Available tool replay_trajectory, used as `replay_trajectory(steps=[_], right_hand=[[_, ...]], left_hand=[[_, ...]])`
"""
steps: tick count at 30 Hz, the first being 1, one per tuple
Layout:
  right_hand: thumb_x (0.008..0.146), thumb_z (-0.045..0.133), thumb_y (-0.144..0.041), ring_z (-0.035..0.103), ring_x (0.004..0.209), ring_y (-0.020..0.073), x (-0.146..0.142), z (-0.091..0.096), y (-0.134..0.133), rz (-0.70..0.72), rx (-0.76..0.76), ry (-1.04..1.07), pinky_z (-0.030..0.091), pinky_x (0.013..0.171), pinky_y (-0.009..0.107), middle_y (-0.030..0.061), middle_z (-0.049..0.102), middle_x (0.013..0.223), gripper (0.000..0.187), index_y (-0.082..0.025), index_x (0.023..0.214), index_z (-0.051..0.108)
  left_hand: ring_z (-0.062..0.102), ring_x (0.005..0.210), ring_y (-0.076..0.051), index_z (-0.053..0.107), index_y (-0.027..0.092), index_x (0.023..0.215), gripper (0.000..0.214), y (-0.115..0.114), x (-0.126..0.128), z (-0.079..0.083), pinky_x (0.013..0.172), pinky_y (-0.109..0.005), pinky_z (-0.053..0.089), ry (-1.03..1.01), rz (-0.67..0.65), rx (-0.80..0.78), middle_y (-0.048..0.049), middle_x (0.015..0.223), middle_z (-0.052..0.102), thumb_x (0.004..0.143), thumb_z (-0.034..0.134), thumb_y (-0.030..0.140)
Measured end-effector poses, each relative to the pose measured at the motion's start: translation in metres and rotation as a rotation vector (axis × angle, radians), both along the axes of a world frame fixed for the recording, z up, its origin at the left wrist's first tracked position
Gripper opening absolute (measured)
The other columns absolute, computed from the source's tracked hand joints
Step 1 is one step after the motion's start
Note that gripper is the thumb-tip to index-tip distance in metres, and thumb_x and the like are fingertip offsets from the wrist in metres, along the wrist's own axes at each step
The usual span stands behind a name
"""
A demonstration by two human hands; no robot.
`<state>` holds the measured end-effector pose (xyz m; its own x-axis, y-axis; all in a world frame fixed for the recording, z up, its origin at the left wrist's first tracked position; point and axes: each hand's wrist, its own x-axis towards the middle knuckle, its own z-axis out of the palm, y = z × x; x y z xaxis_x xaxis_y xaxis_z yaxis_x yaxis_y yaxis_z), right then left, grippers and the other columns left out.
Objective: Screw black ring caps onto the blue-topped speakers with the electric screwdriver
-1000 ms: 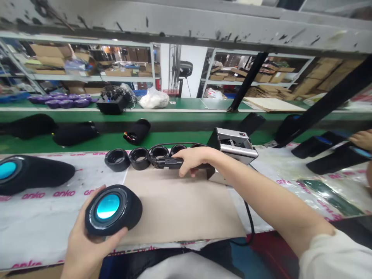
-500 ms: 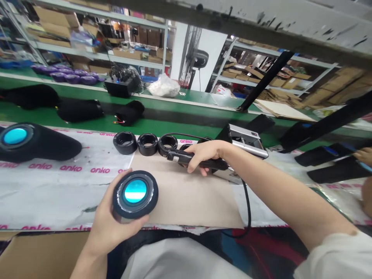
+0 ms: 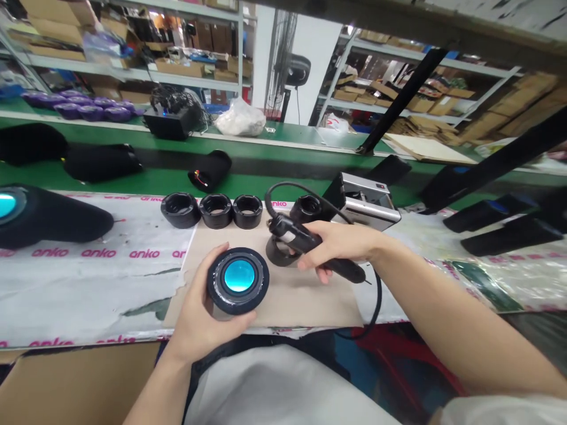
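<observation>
Over the tan pad (image 3: 310, 304), the left hand (image 3: 208, 301) cups a round speaker end (image 3: 238, 280) with fingers curled around it, while the right hand (image 3: 341, 245) wraps tight on a corded tool (image 3: 295, 234) just above a black ring (image 3: 279, 251). Cardboard box (image 3: 75, 378) sits front-left, can't see inside.

the way over the cardboard sheet (image 3: 310, 304) to the silver machine (image 3: 365, 206) crosses the arched black cord (image 3: 290, 185).

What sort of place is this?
Probably a factory assembly line for speakers: a green line bench, black speaker housings, black rubber rings, and shelving stacked with cartons.
</observation>
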<state>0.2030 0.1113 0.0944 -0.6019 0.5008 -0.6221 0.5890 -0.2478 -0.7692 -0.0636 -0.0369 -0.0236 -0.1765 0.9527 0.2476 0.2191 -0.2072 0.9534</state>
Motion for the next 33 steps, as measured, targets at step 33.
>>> replay_trajectory(steps=[33], right_hand=[[0.094,0.07,-0.026,0.076,0.103,0.026,0.016,-0.057,-0.061,-0.302,0.927,-0.129,0.054,0.083,0.033,0.0034,0.082,0.121,0.036,-0.029,0.129,0.071]], left_hand=[[0.067,0.143,-0.038,0.055,0.027,0.159,0.095,0.037,-0.014,0.009,0.118,-0.051,0.057,0.225,-0.345,0.299,-0.014,0.156,0.067,0.074,0.098,0.033]])
